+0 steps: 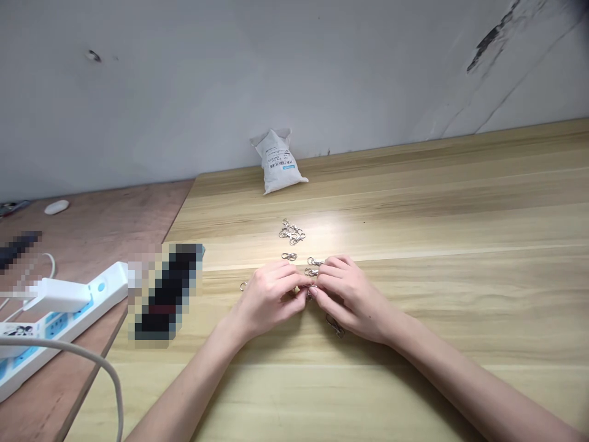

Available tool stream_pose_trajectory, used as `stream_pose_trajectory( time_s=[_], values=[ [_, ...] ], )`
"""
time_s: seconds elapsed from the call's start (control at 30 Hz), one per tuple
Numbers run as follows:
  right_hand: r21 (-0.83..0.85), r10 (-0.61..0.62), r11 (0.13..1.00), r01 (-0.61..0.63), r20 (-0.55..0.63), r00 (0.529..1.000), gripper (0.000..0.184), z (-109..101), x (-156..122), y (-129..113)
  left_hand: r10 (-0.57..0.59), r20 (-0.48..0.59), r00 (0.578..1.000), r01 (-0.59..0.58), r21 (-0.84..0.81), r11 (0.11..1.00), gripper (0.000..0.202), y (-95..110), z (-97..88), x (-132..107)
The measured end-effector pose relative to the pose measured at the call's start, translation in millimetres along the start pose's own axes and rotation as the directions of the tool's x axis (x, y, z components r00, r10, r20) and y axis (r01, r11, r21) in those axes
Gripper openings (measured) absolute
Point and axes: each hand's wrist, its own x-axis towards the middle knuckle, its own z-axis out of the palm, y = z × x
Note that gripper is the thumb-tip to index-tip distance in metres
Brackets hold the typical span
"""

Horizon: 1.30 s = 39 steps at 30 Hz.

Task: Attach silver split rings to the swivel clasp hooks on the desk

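Note:
My left hand (271,298) and my right hand (347,298) meet fingertip to fingertip over the light wooden table (414,245). Both are closed in a pinch on a small silver metal clasp (311,291) held between them. Just beyond the fingers lie two or three loose clasps (313,265), and one more clasp (289,256) lies a little further off. A small pile of the same clasps (291,232) sits beyond those. A metal ring (243,286) lies left of my left hand. Another clasp (335,326) shows under my right palm.
A white sealed pouch (278,161) leans against the wall at the table's back edge. At the left, a white power strip (59,313) with a plug and cable lies on a darker reddish table (115,215). A blurred dark object (168,294) sits at the tables' seam.

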Motion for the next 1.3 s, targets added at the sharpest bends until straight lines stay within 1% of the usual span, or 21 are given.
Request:
stream_pose_trajectory(
  time_s=[0.2,0.5,0.8,1.03,1.3],
  values=[
    [0.003,0.006,1.0,-0.006,0.01,1.0,0.022,0.5,0.2,0.5,-0.008,0.001,1.0,0.008,-0.001,1.0,0.016,2.0,-0.1,0.8],
    [-0.02,-0.014,1.0,0.014,0.017,1.0,0.024,0.2,-0.6,1.3,-0.026,0.072,0.997,0.03,-0.054,0.998,0.015,2.0,2.3,-0.7],
    [-0.014,-0.004,1.0,0.005,0.038,0.999,0.022,-1.3,-1.9,0.5,-0.068,0.108,0.992,0.076,-0.076,0.994,0.014,2.3,5.7,-3.9],
    [-0.008,-0.002,1.0,0.002,0.037,0.999,0.022,0.1,-2.5,1.2,-0.048,0.092,0.995,0.055,-0.077,0.995,0.016,0.4,5.1,-4.7],
    [0.015,0.004,1.0,-0.005,0.036,0.999,0.021,-1.9,-2.0,-1.3,-0.027,0.02,0.999,0.028,-0.061,0.998,0.016,1.1,2.2,-2.0]
  ],
)
